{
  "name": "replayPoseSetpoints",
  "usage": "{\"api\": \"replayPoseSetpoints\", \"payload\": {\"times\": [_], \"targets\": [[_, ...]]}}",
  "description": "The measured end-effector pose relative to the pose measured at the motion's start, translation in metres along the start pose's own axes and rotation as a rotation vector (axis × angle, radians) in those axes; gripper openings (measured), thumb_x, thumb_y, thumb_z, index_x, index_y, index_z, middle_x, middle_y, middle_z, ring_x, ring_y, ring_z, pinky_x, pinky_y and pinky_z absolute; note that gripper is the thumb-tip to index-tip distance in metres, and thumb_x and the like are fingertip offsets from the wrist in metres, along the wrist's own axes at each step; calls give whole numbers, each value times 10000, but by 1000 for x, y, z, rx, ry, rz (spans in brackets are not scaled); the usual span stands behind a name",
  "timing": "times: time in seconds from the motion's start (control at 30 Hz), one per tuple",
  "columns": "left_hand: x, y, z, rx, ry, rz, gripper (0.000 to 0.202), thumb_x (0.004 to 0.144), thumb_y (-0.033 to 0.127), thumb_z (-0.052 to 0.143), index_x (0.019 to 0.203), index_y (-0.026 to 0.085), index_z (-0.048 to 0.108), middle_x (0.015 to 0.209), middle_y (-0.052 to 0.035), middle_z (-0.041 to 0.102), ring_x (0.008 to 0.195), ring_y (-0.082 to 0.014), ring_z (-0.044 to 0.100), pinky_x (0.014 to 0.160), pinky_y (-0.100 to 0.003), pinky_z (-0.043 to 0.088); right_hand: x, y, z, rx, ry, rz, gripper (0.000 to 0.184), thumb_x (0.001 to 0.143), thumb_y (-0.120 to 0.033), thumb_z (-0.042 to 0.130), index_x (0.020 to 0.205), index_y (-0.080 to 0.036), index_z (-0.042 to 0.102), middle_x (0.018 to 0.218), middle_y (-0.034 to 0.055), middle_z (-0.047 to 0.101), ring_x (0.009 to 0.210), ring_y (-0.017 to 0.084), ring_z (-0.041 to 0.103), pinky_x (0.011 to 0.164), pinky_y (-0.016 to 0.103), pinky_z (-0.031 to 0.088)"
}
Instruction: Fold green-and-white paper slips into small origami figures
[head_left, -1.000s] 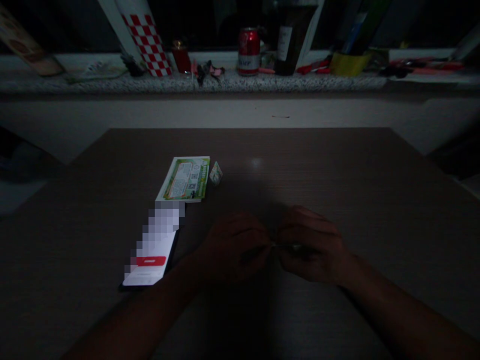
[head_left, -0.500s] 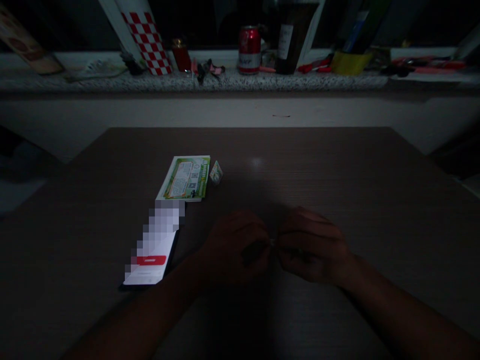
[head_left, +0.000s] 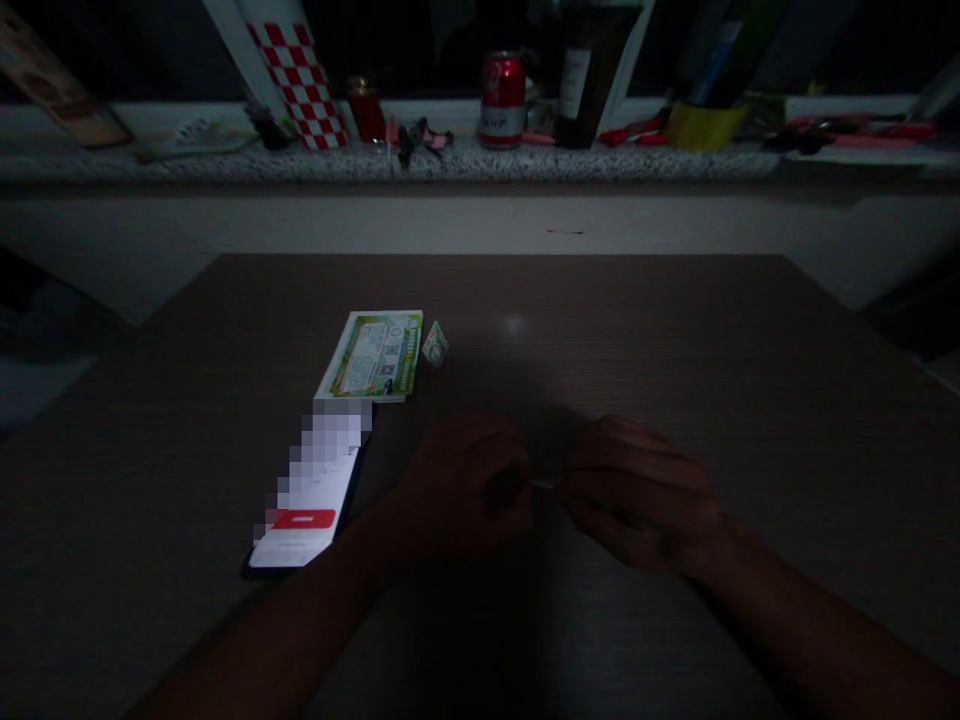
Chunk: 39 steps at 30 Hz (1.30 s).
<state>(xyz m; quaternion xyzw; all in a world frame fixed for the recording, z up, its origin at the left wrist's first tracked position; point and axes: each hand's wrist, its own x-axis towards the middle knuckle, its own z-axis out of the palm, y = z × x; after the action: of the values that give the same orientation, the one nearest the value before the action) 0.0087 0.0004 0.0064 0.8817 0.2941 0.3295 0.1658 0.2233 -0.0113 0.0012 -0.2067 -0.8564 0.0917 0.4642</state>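
Strip (head_left: pixel 542 484), one, pale and thin: sitting in the gap between the two hands, above the near middle of the surface (head_left: pixel 675 330); its ends are disappearing into the fingers and its material is staying unclear in the dim light.

Change of note: the gap between the fingertips is now showing wider than half a second ago, the hands having drawn slightly apart, so more of the strip is lying exposed. This is suggesting a piece being worked from both ends; whether it is stretching, sliding or parting, one cannot tell.

Left hand (head_left: pixel 465 485), one: curling its fingers, knuckles up, and apparently pinching the strip's left end; a dark hollow is showing inside the curl. Its forearm is slanting in from the bottom left, overlapping a corner of the phone (head_left: pixel 307 535).

Right hand (head_left: pixel 637 490), one: pointing its fingers leftward, straighter than the left's, and pinching the other end at the tips. Its forearm is rising from the lower right.

Phone, one: lying screen up left of the hands, showing a red bar.

Booklet (head_left: pixel 375 350), green and white: lying just beyond the phone.

Packet (head_left: pixel 436 345), small and patterned: resting just right of the booklet, its exact form being uncertain.
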Motion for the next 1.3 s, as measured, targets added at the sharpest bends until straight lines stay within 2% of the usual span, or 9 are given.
{"api": "replayPoseSetpoints", "payload": {"times": [0.23, 0.47, 0.7, 0.77, 0.9, 1.0, 1.17, 1.3], "targets": [[-1, -6, -7, 15, 6, -42, 118, 708, 123, 617, 800, 175, 566, 826, -34, 638, 784, -171, 592, 709, -290, 461, 3, 0, -7, -7, 28, 23, 152, 770, -46, 640, 870, -160, 656, 715, 47, 676, 617, 167, 641, 583, 352, 542], [0, -7, -11, -111, 17, -121, 69, 708, 120, 592, 744, 170, 559, 761, -19, 612, 702, -145, 576, 639, -260, 452, 0, 2, -9, 8, 37, 55, 152, 766, -54, 645, 875, -158, 664, 717, 50, 675, 618, 172, 634, 569, 349, 534], [-3, -17, -18, -193, 139, -242, 47, 748, 135, 569, 729, 169, 542, 745, -5, 617, 691, -137, 591, 639, -256, 459, -2, 5, -16, 37, 130, 150, 215, 736, -13, 660, 891, -159, 687, 726, 54, 675, 642, 186, 644, 565, 339, 530], [-3, -16, -16, -192, 127, -301, 19, 772, 147, 588, 770, 165, 583, 773, -13, 645, 726, -144, 611, 672, -261, 476, -2, 4, -16, 51, 132, 185, 200, 747, -23, 658, 889, -159, 688, 730, 54, 675, 653, 186, 650, 569, 332, 531], [0, -8, -12, -252, 24, -311, 163, 811, 177, 642, 972, 184, 662, 908, -25, 698, 833, -148, 647, 745, -252, 495, -3, 3, -9, 96, 118, 227, 167, 760, -53, 664, 882, -165, 690, 736, 53, 683, 661, 183, 659, 583, 318, 542], [1, -6, -11, -301, -10, -253, 94, 832, 193, 650, 913, 186, 698, 872, -19, 705, 800, -136, 657, 711, -231, 496, -4, 3, -5, 107, 98, 260, 151, 763, -63, 673, 876, -162, 689, 750, 59, 677, 652, 173, 651, 559, 299, 533], [-1, -7, -12, -273, 106, -228, 82, 832, 175, 658, 887, 203, 712, 804, 3, 714, 733, -121, 658, 658, -213, 498, -6, 5, -13, 70, 89, 296, 161, 788, -87, 642, 921, -164, 690, 775, 77, 698, 667, 186, 667, 551, 297, 529], [-3, -8, -12, -219, 178, -280, 80, 825, 193, 669, 885, 214, 718, 803, 8, 726, 732, -127, 665, 664, -217, 514, -6, 6, -22, 67, 84, 309, 238, 800, -67, 559, 961, -183, 691, 751, 63, 714, 682, 195, 687, 559, 296, 539]]}}
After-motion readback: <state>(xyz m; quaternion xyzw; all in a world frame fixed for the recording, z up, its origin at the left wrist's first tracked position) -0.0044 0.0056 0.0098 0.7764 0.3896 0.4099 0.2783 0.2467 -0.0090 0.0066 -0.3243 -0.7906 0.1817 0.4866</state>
